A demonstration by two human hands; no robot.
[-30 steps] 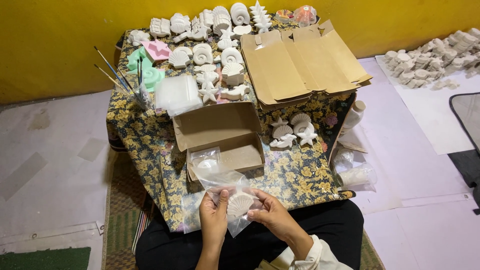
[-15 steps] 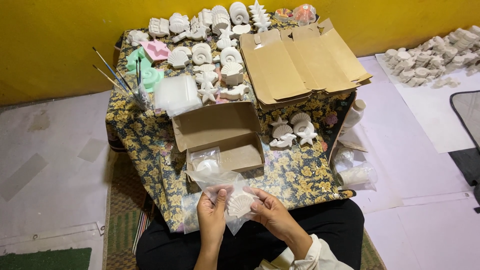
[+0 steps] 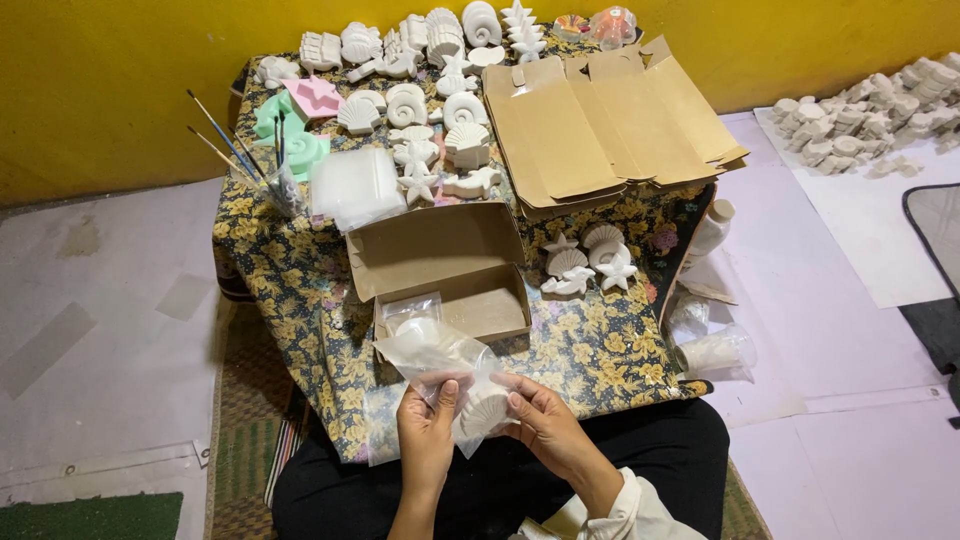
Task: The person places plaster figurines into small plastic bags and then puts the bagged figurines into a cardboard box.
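The shell (image 3: pixel 487 408) has sunk deeper into the bag (image 3: pixel 440 352), low centre; left hand (image 3: pixel 428 432) and right hand (image 3: pixel 547 425) pinch both. One open box (image 3: pixel 452 268) above, four casts (image 3: pixel 585 265) beside it.

Open cardboard box (image 3: pixel 440 262) at desk (image 3: pixel 610 350) centre, flattened cardboard sheets (image 3: pixel 610 125) at one o'clock, white plaster shells (image 3: pixel 440 110) at twelve, paintbrushes (image 3: pixel 235 150) at ten, green moulds (image 3: pixel 290 135) beside them.
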